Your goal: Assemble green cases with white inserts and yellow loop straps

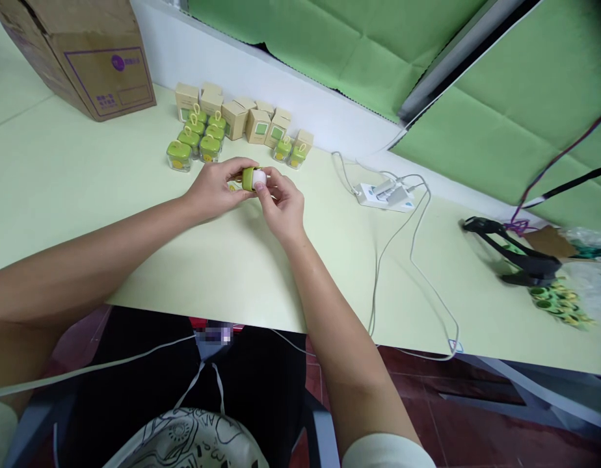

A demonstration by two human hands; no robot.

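Over the pale table, my left hand (216, 188) grips a small green case (248, 179) from its left side, between thumb and fingers. A smooth white rounded piece (259, 177) shows at the right end of the case. My right hand (284, 205) pinches this piece with thumb and fingertips. Whether the white piece sits inside the case or only against it, I cannot tell. Part of a yellowish loop (235, 184) is visible under my left fingers. Just beyond my hands stand several clear containers with green lids and loops (210, 149).
Small cardboard boxes (258, 125) line the wall, with two more green-lidded containers (283, 150) beside them. A large carton (105, 71) stands back left. To the right lie a power strip (386, 197) with trailing cables, a black stand-like object (515, 250) and green pieces (561, 302).
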